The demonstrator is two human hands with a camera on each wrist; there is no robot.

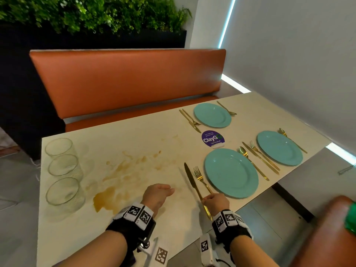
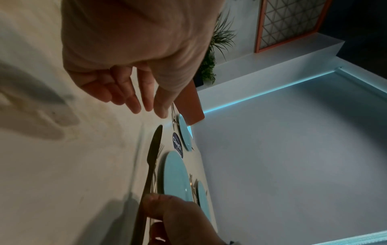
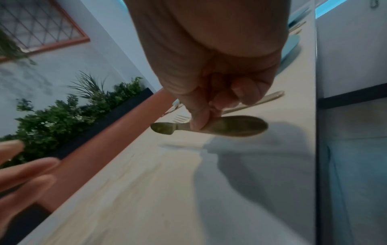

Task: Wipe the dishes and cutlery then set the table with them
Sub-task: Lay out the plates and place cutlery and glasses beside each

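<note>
A gold knife [image 1: 189,176] lies slanted just left of a gold fork [image 1: 200,178] and the nearest teal plate [image 1: 231,173]. My right hand [image 1: 207,198] pinches the knife's handle near the table's front edge. The right wrist view shows thumb and fingers closed on the knife [image 3: 234,126], held just above the tabletop. My left hand [image 1: 169,189] hovers to the left of the knife, fingers straight, holding nothing. In the left wrist view its fingers [image 2: 134,102] point toward the knife's [image 2: 154,149] blade tip. Two more teal plates [image 1: 280,148] [image 1: 212,115] have gold cutlery beside them.
Three empty glasses [image 1: 63,170] stand in a row along the table's left edge. A brown spill stain [image 1: 115,176] spreads over the cream table [image 1: 134,135]. A purple sticker [image 1: 212,139] sits between the plates. An orange bench [image 1: 125,79] runs behind, a wall on the right.
</note>
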